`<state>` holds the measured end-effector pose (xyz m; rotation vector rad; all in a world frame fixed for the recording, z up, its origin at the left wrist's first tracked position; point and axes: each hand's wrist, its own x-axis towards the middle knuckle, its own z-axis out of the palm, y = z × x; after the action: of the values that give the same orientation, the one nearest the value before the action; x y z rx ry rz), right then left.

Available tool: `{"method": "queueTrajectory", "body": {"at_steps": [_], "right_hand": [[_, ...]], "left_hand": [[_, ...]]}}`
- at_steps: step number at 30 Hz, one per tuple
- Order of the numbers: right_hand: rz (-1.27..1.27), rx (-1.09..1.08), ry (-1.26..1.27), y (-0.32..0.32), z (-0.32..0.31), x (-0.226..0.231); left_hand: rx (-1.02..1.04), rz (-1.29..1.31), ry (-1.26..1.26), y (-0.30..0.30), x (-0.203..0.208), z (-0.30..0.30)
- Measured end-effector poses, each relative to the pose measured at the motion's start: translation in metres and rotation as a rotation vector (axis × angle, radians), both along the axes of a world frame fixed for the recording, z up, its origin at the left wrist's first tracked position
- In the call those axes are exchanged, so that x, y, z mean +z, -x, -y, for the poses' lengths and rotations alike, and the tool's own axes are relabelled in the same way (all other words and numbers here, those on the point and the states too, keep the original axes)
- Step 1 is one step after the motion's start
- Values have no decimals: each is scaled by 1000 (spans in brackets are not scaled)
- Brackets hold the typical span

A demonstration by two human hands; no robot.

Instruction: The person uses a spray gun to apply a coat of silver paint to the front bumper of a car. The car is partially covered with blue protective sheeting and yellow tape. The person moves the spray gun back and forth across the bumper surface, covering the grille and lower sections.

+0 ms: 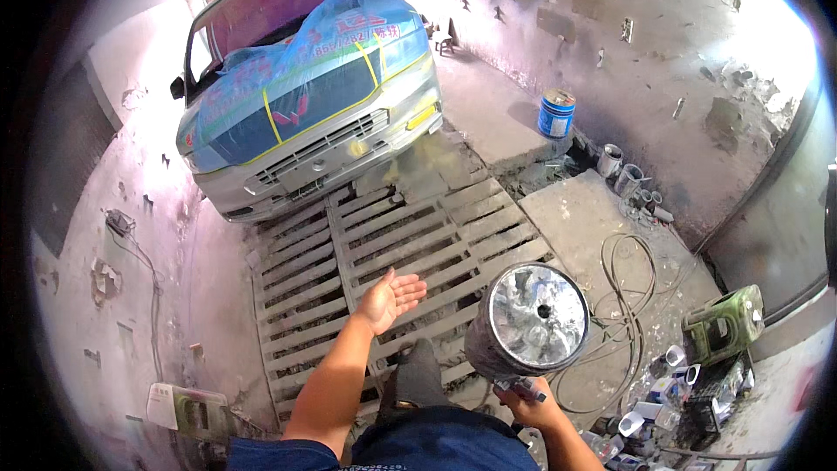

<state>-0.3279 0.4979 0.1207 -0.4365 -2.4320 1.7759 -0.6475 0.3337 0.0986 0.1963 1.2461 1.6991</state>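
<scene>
My right hand (534, 401), low and right of centre, is closed around a paint spray gun. Only a bit of the gun's body shows by the fingers, and the rest is hidden. Its large round cup (534, 318) sits above the hand, with a shiny, paint-smeared lid and a dark hole near the middle. Held out in front of me, my left hand (391, 298) is open and holds nothing, its fingers stretched toward the right over the floor grating (375, 249). Beyond it stands a vehicle (323, 166) with a silvery front bumper, partly wrapped in blue masking film (305, 78) and yellow tape.
A blue paint drum (556, 113) stands by the right wall, with used cans (628, 179) nearby. A coiled hose (628, 296) lies right of the grating. Farther right are a green jerrycan (724, 324) and scattered cups (671, 384). Another container (187, 408) sits at lower left.
</scene>
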Motion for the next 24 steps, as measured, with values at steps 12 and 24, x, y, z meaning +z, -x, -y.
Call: {"method": "queueTrajectory", "body": {"at_steps": [12, 24], "right_hand": [[131, -108, 143, 171, -71, -42], [225, -745, 195, 376, -193, -174]], "left_hand": [[113, 46, 130, 159, -90, -64], [-43, -160, 671, 264, -195, -25]]}}
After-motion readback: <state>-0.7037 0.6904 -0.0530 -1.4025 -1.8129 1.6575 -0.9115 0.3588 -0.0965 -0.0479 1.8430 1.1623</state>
